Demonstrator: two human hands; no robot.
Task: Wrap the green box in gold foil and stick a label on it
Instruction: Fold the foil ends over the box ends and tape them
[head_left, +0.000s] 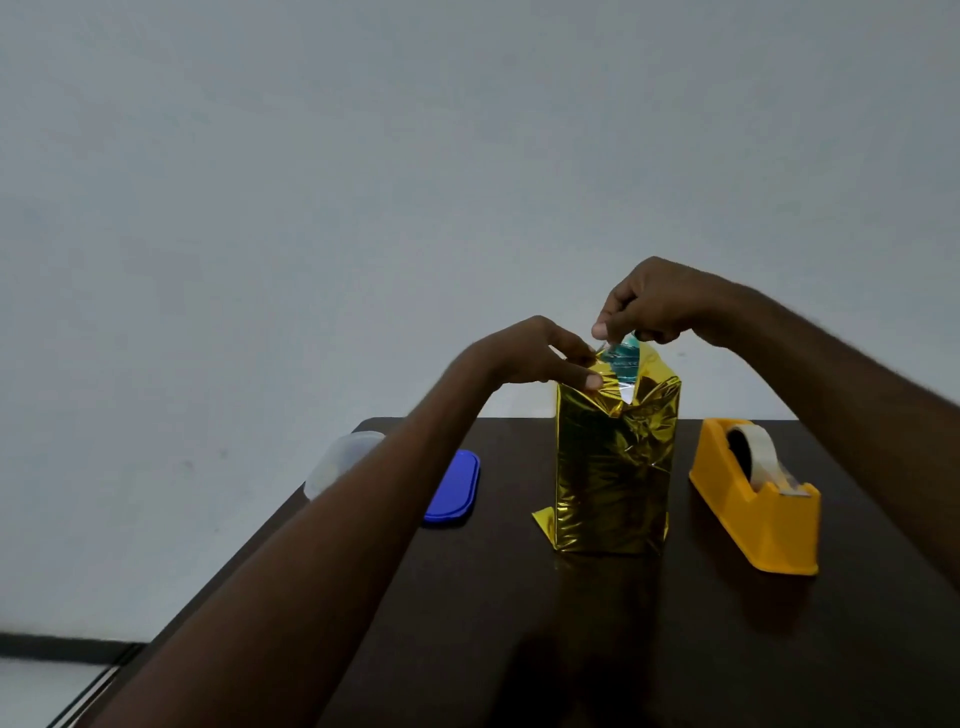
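The box stands upright on the dark table (571, 623), its sides covered in crinkled gold foil (615, 467). A bit of the green box (623, 358) shows through the open top. My left hand (535, 353) pinches the foil's top left edge between thumb and fingers. My right hand (654, 301) hovers just above the top and pinches a strip of clear tape (605, 345) that hangs down to the foil. A foil flap sticks out at the box's lower left corner.
A yellow tape dispenser (758, 499) with a white roll sits right of the box. Left of it lie a blue lid (454, 486) and a clear plastic container (337, 460) near the table's left edge. A pale wall stands behind.
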